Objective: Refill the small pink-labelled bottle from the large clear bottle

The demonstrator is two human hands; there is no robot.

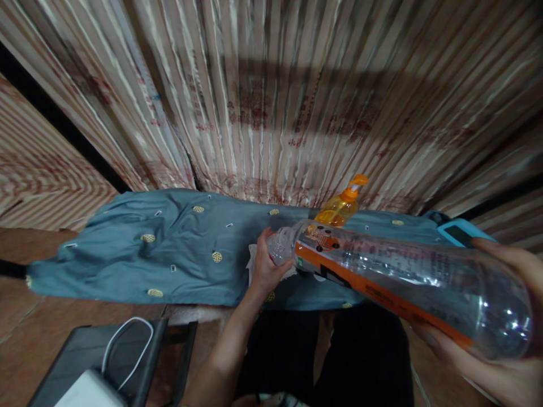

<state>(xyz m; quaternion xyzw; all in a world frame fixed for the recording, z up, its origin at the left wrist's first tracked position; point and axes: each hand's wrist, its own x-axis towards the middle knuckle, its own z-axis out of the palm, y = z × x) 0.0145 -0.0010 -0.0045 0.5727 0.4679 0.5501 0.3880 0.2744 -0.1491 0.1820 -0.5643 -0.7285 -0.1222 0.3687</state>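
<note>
A large clear plastic bottle (pixel 407 282) with an orange label lies tilted across the right half of the view, its wide base close to the camera. My right hand (pixel 496 345) is wrapped round the base end, with fingers above and thumb below. At the far end, my left hand (pixel 269 271) is closed around the clear, narrow neck. Whether a cap or another clear piece sits there I cannot tell. Under the left hand, a piece of white paper (pixel 251 263) shows in part. Behind the bottle stands a pump bottle (pixel 339 208) of yellow liquid with an orange top.
A blue-green cloth (pixel 190 249) with yellow prints covers the long table. At its right lies a light-blue framed object (pixel 460 232). Striped curtains (pixel 271 113) hang close behind. Lower left, a dark stool (pixel 72 350) carries a white box (pixel 91 390) with a white cable.
</note>
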